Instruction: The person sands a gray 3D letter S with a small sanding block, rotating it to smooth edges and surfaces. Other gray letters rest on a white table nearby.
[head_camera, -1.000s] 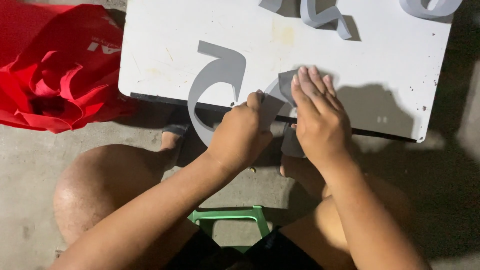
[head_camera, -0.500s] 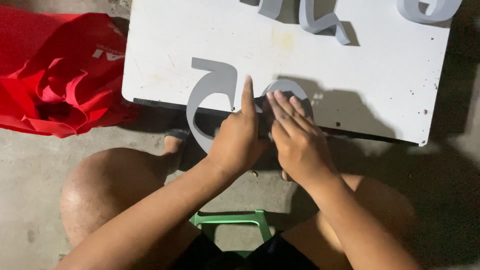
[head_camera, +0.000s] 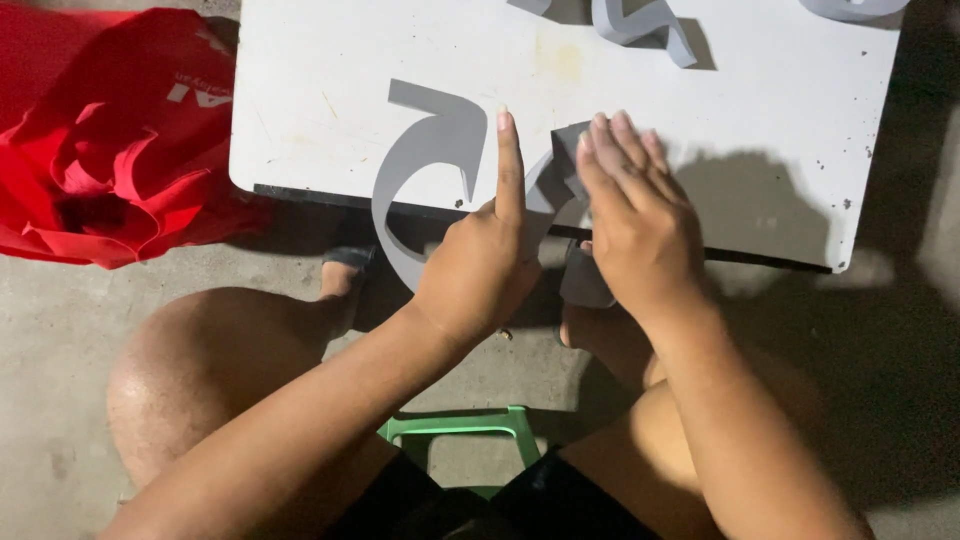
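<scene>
Head view: a white tabletop (head_camera: 300, 100) carries a grey curved cut-out shape (head_camera: 425, 160) that overhangs its near edge, beside a red cloth bag (head_camera: 110, 150) on the floor. The left hand (head_camera: 490, 265) presses the shape with forefinger extended; the right hand (head_camera: 635, 225) lies flat, fingers together, on the shape's right end.

Hard light from the upper left brightens the scuffed white rectangular board (head_camera: 760, 120), where the right hand (head_camera: 640, 225) throws a soft shadow rightward. The grey concrete floor (head_camera: 70, 320) stays dim; the right edge falls nearly black. Focus is sharp, slightly grainy.
</scene>
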